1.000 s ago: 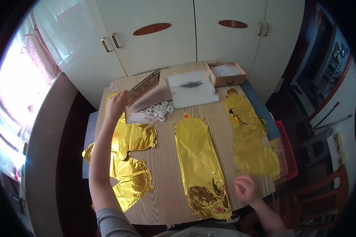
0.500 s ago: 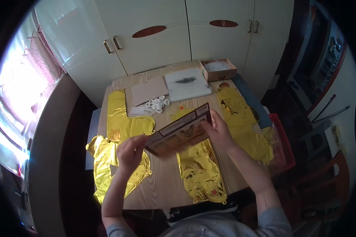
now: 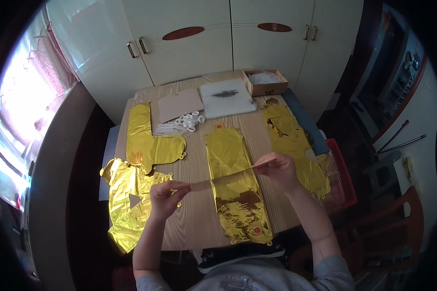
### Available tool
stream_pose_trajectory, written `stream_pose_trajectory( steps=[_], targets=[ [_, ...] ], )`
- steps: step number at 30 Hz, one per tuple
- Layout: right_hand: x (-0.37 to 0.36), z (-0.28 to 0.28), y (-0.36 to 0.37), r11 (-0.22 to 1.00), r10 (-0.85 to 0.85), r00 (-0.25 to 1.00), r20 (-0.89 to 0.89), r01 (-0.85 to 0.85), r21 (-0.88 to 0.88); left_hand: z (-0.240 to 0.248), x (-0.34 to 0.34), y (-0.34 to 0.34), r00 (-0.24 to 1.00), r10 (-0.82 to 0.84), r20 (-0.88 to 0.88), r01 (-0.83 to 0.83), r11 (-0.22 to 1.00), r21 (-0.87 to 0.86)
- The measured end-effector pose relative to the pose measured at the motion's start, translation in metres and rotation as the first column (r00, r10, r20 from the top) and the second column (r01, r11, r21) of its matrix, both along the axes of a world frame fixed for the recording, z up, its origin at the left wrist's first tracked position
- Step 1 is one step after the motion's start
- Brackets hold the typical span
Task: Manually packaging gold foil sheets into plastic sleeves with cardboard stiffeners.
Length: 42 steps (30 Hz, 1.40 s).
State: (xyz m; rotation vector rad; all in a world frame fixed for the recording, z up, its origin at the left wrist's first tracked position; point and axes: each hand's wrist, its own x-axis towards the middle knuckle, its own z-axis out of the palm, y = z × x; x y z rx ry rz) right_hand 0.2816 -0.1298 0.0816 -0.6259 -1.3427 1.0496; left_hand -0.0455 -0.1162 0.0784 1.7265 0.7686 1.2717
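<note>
My left hand (image 3: 168, 198) and my right hand (image 3: 278, 170) pinch opposite ends of a flat printed card (image 3: 223, 179), held tilted nearly edge-on so its face hardly shows. Below it on the table lies a long, straight gold foil balloon (image 3: 226, 150), uninflated, with a red spot near each end. To the left are an L-shaped gold foil balloon (image 3: 150, 143) and a crinkled one (image 3: 124, 186) with a triangular gap, hanging partly over the edge. Another gold foil balloon (image 3: 296, 150) is spread on the right side.
Small white rings (image 3: 191, 120) lie beside pale thin strips (image 3: 170, 128). Farther back are a greyish board (image 3: 180, 105), a stack of clear bags (image 3: 226, 107) with dark print, and a cardboard box (image 3: 269, 89) holding clear plastic. A red basket (image 3: 344, 169) stands beyond the right edge.
The card has come lower and nearer and tipped from showing its printed face to nearly edge-on. More of the middle balloon is uncovered. Both hands still hold the card.
</note>
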Motion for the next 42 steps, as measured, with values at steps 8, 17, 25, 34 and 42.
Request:
stream_pose_trajectory(
  steps=[8, 17, 25, 34, 42],
  targets=[
    [0.004, 0.026, -0.021, 0.903, 0.430, 0.896, 0.109, -0.427, -0.048, -0.026, -0.008, 0.017, 0.866, -0.070, 0.496, 0.218, 0.944, -0.247],
    [-0.007, 0.030, -0.027, 0.935, 0.300, 0.954, 0.014, -0.291, -0.204, -0.032, -0.004, 0.017, 0.796, -0.076, 0.600, 0.292, 0.917, -0.272],
    [-0.019, 0.021, -0.033, 0.996, 0.002, 0.948, 0.317, 0.028, -0.090, -0.027, 0.014, 0.005, 0.860, -0.010, 0.510, 0.234, 0.897, -0.376],
    [0.025, 0.058, -0.025, 0.784, -0.602, 0.797, -0.048, 0.602, 0.149, 0.018, -0.014, 0.054, 0.864, 0.294, 0.409, -0.096, 0.893, -0.440],
    [0.083, 0.028, -0.024, 0.623, -0.763, 0.598, 0.245, 0.582, 0.522, 0.047, -0.034, 0.259, 0.646, 0.622, -0.442, -0.335, 0.752, 0.567]
  ],
)
